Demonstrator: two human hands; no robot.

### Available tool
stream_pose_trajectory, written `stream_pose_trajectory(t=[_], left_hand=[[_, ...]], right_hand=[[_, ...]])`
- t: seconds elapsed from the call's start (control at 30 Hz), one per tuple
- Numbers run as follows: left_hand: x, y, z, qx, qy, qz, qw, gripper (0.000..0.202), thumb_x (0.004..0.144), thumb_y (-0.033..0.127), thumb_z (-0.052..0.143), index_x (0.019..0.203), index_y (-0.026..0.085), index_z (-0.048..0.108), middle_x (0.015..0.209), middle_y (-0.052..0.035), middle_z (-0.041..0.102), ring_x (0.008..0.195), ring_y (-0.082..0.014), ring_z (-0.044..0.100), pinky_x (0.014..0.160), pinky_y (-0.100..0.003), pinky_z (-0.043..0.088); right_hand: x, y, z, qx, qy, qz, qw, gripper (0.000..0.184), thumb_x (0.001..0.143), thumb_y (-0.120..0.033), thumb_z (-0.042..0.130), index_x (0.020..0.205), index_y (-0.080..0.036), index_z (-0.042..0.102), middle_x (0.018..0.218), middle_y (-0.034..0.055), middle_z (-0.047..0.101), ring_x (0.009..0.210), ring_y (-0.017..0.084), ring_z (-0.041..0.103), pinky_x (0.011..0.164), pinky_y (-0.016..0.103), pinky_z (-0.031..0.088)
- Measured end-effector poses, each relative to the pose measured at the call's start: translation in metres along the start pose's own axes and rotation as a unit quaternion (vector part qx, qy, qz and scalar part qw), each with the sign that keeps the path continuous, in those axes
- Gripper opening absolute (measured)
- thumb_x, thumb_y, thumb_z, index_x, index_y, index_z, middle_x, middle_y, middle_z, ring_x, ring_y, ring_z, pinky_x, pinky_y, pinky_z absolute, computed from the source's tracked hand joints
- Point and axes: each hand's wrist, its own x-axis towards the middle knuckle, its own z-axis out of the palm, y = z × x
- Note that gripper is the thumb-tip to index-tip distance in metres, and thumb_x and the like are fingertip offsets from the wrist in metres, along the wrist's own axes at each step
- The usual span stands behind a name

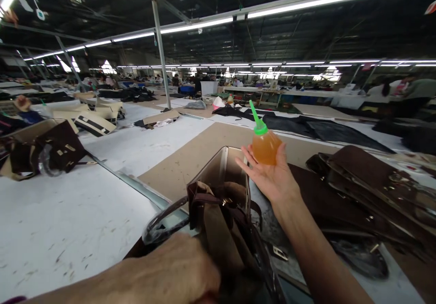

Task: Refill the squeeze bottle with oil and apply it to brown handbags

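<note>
My right hand [272, 177] holds up a squeeze bottle [267, 147] of amber liquid, its thumb and fingers around the base. The bottle has a green cap with a long nozzle, tilted up and left. Below and left of it stands a dark brown handbag [221, 222], with straps hanging over it and a stiff beige panel [218, 165] rising behind. Curled against the bag's near side is my left hand [190, 267], slightly blurred; its fingertips are hidden.
Stacked brown bags [371, 186] lie at the right. Another brown bag [57, 147] stands at the left, near beige cut pieces [95, 118]. Brown board [184, 159] covers part of the white table [68, 222]. Black sheets [306, 127] lie beyond. A person's hand [22, 103] shows far left.
</note>
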Motion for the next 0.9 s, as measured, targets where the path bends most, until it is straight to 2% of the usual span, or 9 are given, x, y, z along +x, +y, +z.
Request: stream_pose_trajectory(t=[0.07, 0.1, 0.17, 0.23, 0.33, 0.5, 0.63, 0.77, 0.9], left_hand=[[0.021, 0.010, -0.005, 0.043, 0.039, 0.026, 0.998, 0.033, 0.080, 0.047, 0.064, 0.101, 0.021, 0.062, 0.108, -0.0050, 0.064, 0.104, -0.0247, 0.058, 0.088, -0.035, 0.047], [0.036, 0.014, -0.005, 0.077, 0.088, 0.031, 0.993, 0.044, 0.078, 0.048, 0.066, 0.110, 0.019, 0.059, 0.116, -0.0087, 0.061, 0.111, -0.0269, 0.054, 0.094, -0.038, 0.044], [0.069, 0.017, -0.003, 0.112, 0.130, 0.004, 0.985, 0.054, 0.077, 0.051, 0.066, 0.113, 0.013, 0.056, 0.117, -0.0146, 0.060, 0.111, -0.0306, 0.054, 0.093, -0.041, 0.044], [0.097, 0.015, 0.001, 0.095, 0.074, -0.038, 0.992, 0.042, 0.082, 0.051, 0.055, 0.101, 0.014, 0.060, 0.100, -0.0126, 0.065, 0.095, -0.0302, 0.061, 0.078, -0.039, 0.048], [0.116, 0.007, 0.003, 0.076, 0.006, -0.040, 0.996, 0.020, 0.081, 0.033, 0.048, 0.079, 0.017, 0.061, 0.078, -0.0068, 0.065, 0.076, -0.0247, 0.063, 0.062, -0.031, 0.044], [0.115, -0.008, -0.012, 0.091, 0.036, 0.023, 0.995, 0.017, 0.079, 0.018, 0.044, 0.065, 0.017, 0.052, 0.063, -0.0032, 0.058, 0.066, -0.0174, 0.058, 0.056, -0.026, 0.034], [0.112, -0.021, -0.037, 0.141, 0.053, 0.108, 0.983, 0.018, 0.085, 0.016, 0.041, 0.072, 0.018, 0.054, 0.064, -0.0020, 0.058, 0.064, -0.0155, 0.055, 0.058, -0.025, 0.034], [0.108, -0.043, -0.048, 0.161, 0.013, 0.182, 0.970, 0.016, 0.083, 0.012, 0.045, 0.075, 0.018, 0.057, 0.074, -0.0024, 0.063, 0.079, -0.0169, 0.057, 0.076, -0.027, 0.039], [0.102, -0.069, -0.043, 0.018, -0.028, 0.149, 0.988, 0.014, 0.081, 0.017, 0.049, 0.084, 0.017, 0.063, 0.087, -0.0033, 0.064, 0.088, -0.0167, 0.056, 0.081, -0.026, 0.041]], right_hand=[[-0.001, 0.003, 0.002, 0.010, 0.004, 0.002, 1.000, 0.046, 0.085, -0.058, 0.054, 0.108, -0.019, 0.059, 0.110, 0.0112, 0.062, 0.120, 0.026, 0.051, 0.096, 0.057, 0.042], [-0.002, 0.004, 0.003, 0.009, 0.003, 0.001, 1.000, 0.046, 0.085, -0.059, 0.054, 0.109, -0.020, 0.059, 0.112, 0.0111, 0.062, 0.120, 0.026, 0.051, 0.096, 0.057, 0.041], [-0.004, 0.003, 0.002, -0.002, -0.001, -0.010, 1.000, 0.046, 0.085, -0.059, 0.054, 0.111, -0.021, 0.058, 0.116, 0.0109, 0.060, 0.120, 0.026, 0.051, 0.097, 0.057, 0.040], [-0.005, 0.000, 0.001, -0.013, -0.004, -0.025, 1.000, 0.046, 0.085, -0.059, 0.055, 0.112, -0.022, 0.058, 0.120, 0.0105, 0.059, 0.121, 0.027, 0.050, 0.097, 0.059, 0.038], [-0.007, -0.007, -0.002, -0.024, -0.005, -0.031, 0.999, 0.046, 0.084, -0.059, 0.056, 0.110, -0.022, 0.059, 0.120, 0.0102, 0.058, 0.120, 0.028, 0.050, 0.096, 0.064, 0.035], [-0.010, -0.022, 0.005, -0.036, -0.003, -0.003, 0.999, 0.048, 0.083, -0.060, 0.056, 0.103, -0.017, 0.061, 0.115, 0.0120, 0.060, 0.118, 0.030, 0.052, 0.096, 0.066, 0.033], [-0.018, -0.044, 0.019, -0.058, -0.009, -0.030, 0.998, 0.049, 0.082, -0.062, 0.056, 0.107, -0.020, 0.061, 0.110, 0.0116, 0.062, 0.113, 0.033, 0.055, 0.091, 0.070, 0.034], [-0.026, -0.054, 0.026, -0.085, 0.004, -0.039, 0.996, 0.048, 0.082, -0.063, 0.054, 0.107, -0.023, 0.061, 0.107, 0.0113, 0.063, 0.109, 0.034, 0.058, 0.085, 0.070, 0.039], [-0.032, -0.044, 0.020, -0.079, 0.055, 0.010, 0.995, 0.045, 0.084, -0.057, 0.055, 0.107, -0.019, 0.061, 0.108, 0.0134, 0.062, 0.108, 0.033, 0.059, 0.083, 0.066, 0.043]])
